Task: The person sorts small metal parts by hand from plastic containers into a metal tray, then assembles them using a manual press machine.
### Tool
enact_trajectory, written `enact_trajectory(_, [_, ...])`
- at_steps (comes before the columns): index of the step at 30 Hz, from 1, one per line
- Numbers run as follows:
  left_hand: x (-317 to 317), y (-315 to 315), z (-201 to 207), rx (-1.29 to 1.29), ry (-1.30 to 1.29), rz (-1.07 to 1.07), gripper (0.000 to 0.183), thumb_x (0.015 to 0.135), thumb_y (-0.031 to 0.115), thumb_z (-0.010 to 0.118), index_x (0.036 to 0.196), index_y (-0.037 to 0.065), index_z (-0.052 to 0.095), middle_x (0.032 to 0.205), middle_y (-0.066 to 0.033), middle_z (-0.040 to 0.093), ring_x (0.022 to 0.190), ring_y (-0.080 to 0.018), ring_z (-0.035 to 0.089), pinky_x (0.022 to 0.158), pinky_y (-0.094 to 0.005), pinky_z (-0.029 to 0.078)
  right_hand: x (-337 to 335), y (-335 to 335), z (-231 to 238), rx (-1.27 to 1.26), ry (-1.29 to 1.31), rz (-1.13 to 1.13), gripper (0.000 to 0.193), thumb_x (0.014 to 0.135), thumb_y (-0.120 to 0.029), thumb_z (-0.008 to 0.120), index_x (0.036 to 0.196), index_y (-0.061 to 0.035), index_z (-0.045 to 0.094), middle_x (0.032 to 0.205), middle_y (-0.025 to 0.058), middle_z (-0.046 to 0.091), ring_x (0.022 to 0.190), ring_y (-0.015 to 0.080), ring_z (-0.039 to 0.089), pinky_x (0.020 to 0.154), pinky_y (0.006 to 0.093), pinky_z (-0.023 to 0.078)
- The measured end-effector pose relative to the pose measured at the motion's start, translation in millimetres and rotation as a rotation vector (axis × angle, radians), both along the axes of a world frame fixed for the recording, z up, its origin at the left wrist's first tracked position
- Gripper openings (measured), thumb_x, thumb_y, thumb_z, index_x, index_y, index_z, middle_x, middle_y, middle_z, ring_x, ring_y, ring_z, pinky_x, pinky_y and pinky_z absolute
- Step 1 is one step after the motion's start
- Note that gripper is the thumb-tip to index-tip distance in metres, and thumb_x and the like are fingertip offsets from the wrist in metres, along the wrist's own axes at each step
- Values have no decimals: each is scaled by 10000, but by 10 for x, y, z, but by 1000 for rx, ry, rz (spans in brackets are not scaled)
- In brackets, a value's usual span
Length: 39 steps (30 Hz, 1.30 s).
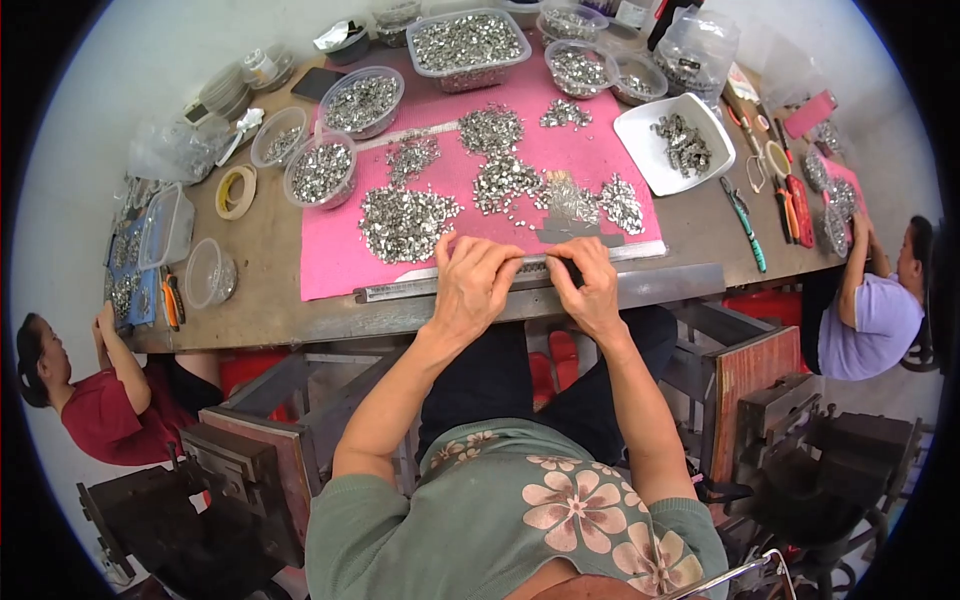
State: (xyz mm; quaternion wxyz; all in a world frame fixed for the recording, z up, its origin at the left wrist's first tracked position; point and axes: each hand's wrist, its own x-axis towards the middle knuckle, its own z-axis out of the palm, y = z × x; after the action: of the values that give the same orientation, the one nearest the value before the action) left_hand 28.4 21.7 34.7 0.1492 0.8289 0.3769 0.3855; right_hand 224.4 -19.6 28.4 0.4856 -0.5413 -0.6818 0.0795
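My left hand [472, 284] and my right hand [590, 287] meet at the front edge of a pink ribbed mat [335, 255]. Both have fingers pinched at a long metal rail [400, 290]. A short, dark, segmented metal strip [530, 270] shows between the fingertips. What each pinch holds is too small to make out. Just beyond my right hand lie grey flat bars [575, 237] and thin silvery pins [570, 203]. Piles of small silver metal pieces [408, 222] spread over the mat, the nearest by my left hand.
Clear tubs of metal pieces [470, 70] line the back. A white tray [660, 185] with darker parts stands right, near green-handled pliers [742, 225]. Tape [236, 192] and an overturned clear cup [210, 272] are left. One person works at each side [110, 415], [875, 315].
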Motion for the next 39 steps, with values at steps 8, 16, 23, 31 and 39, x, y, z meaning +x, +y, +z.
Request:
enact_trajectory(8, [11,-23,25,71,0,75,162,864,169,770,1002,93,732,930,-11,691,922,-209,617,992,-438,350,-37,-1,-3,15,-139,37,205,836,-126,786,1007,-59,694,957,65,643,922,273,584,824,399,424])
enact_trajectory(16, [105,482,6,157,128,75,113,885,176,738,994,147,748,880,-13,632,919,-220,588,972,-465,334,-1,422,37,-36,-194,13,138,843,-107,773,969,-68,732,896,62,635,881,274,576,819,412,426])
enact_trajectory(23, [38,477,2,84,152,49,103,854,190,770,934,147,721,859,-14,602,899,-226,574,966,-472,317,29,572,37,-98,-316,43,107,832,-118,773,907,-72,712,867,73,602,899,278,577,816,419,420])
enact_trajectory(31, [10,489,-10,6,82,42,95,855,186,772,917,138,719,857,-12,599,903,-220,575,959,-454,313,143,796,106,-16,-359,276,95,823,-69,760,899,-49,705,866,76,621,857,284,573,783,413,457])
enact_trajectory(39, [12,501,-11,90,208,21,80,867,167,750,937,133,731,889,-22,602,942,-230,578,1016,-508,315,168,829,85,-11,-408,354,106,828,-50,746,915,-47,684,901,94,608,872,300,575,781,412,479])
